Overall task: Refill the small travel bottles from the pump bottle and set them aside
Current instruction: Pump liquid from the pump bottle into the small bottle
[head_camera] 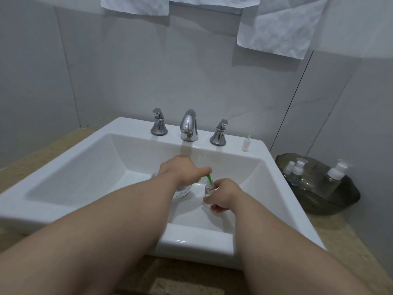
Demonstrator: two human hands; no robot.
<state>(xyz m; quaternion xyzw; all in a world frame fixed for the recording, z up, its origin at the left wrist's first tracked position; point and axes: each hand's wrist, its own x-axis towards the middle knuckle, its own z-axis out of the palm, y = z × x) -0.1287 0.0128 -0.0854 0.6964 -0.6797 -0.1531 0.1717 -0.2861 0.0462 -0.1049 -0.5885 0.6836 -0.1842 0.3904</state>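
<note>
Pump bottle [181,192] mostly hidden under left hand [180,169], its fingers unseen; right hand [225,193] grips travel bottle [208,189].

Light: dim, cool, an even grey-blue cast, falling from above. Glare: bright highlights on the chrome faucet [188,124] and along the front rim of the sink [191,241]. Shadows: soft, below the paper sheets [278,26] at upper right, and in the basin under the left hand [180,169] and right hand [225,191]. Distortion: wide-angle bowing (strongest at the lower corners). Focus: mildly soft throughout. The clear travel bottle [208,189] and pump bottle [181,192] are low in contrast.
</note>
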